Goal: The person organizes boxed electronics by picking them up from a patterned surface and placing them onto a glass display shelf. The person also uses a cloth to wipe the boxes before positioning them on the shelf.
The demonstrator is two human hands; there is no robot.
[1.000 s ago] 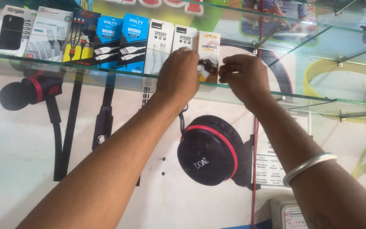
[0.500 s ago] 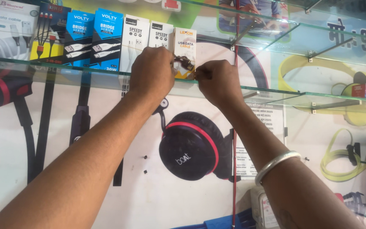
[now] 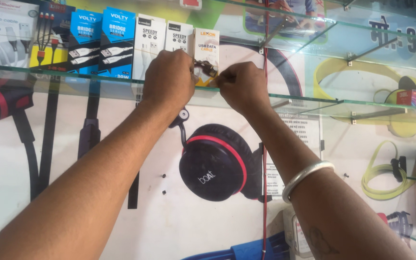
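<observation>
- Step in hand, as I judge it: both hands are up at the glass shelf (image 3: pixel 314 101), working on the white cable box (image 3: pixel 207 50) at the right end of the row of boxes.
- The left hand (image 3: pixel 168 79) is curled shut in front of the box's lower left, knuckles to the camera; its grip seems closed on the box's lower edge, though the fingertips are hidden behind the hand.
- The right hand (image 3: pixel 243 86) is pinched shut just right of the box, thumb and forefinger meeting at a small dark piece by the box's lower right corner; I cannot tell whether that piece is a cable end or part of the packaging.
- The box stands upright on the shelf, touching the next white box (image 3: pixel 179 38) on its left; it sits between the two hands, above and just behind both grips.
- The next move, in my view, calls for a steady hold with the left while the right works the small piece, without nudging the neighbouring boxes along the glass.
- Below the shelf a black and red headphone (image 3: pixel 215 163) shows on the wall; a silver bangle (image 3: pixel 306 178) rides the right wrist.
</observation>
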